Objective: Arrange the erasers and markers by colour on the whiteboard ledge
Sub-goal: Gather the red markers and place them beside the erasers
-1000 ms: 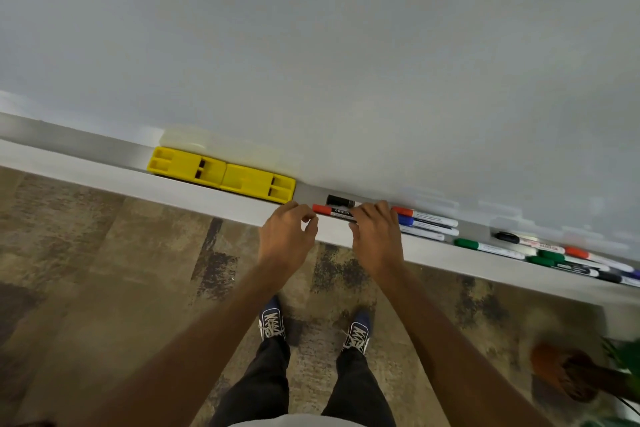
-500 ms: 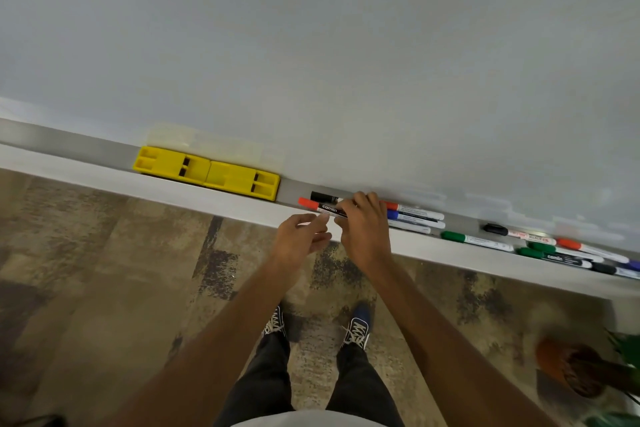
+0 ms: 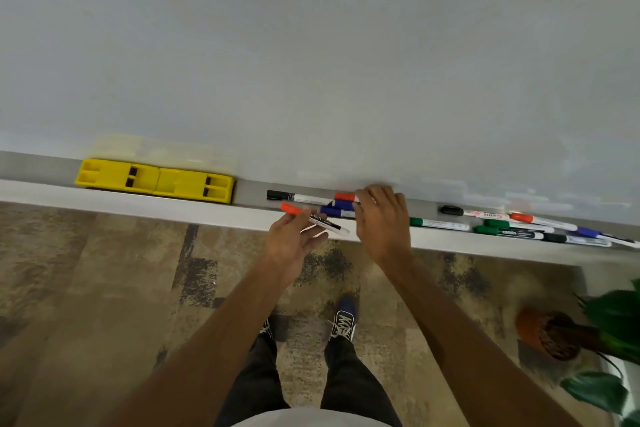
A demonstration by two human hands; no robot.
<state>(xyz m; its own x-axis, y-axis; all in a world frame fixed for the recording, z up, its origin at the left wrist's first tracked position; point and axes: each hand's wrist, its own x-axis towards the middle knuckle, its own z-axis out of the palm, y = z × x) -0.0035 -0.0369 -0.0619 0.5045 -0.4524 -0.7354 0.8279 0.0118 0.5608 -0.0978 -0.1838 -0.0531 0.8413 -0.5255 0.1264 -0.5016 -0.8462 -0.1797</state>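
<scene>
Two yellow erasers [image 3: 156, 180] lie end to end on the grey whiteboard ledge [image 3: 249, 196] at the left. My left hand [image 3: 292, 241] holds a red-capped marker [image 3: 313, 218] just in front of the ledge. My right hand [image 3: 381, 218] rests over a red-capped marker [image 3: 344, 197] and two blue markers [image 3: 334, 211] on the ledge; whether it grips them is hidden. A black-capped marker [image 3: 294, 197] lies left of them. Further right lie a green marker [image 3: 438, 224] and a mixed cluster of markers [image 3: 519, 225].
The whiteboard [image 3: 311, 45] fills the upper view. Patterned carpet [image 3: 104, 270] lies below the ledge, with my shoes [image 3: 343, 319] on it. A potted plant [image 3: 568, 336] stands on the floor at the lower right.
My left hand has taken the red-capped marker off the ledge and lifted it toward me. My right hand has shifted right onto the red and blue markers.
</scene>
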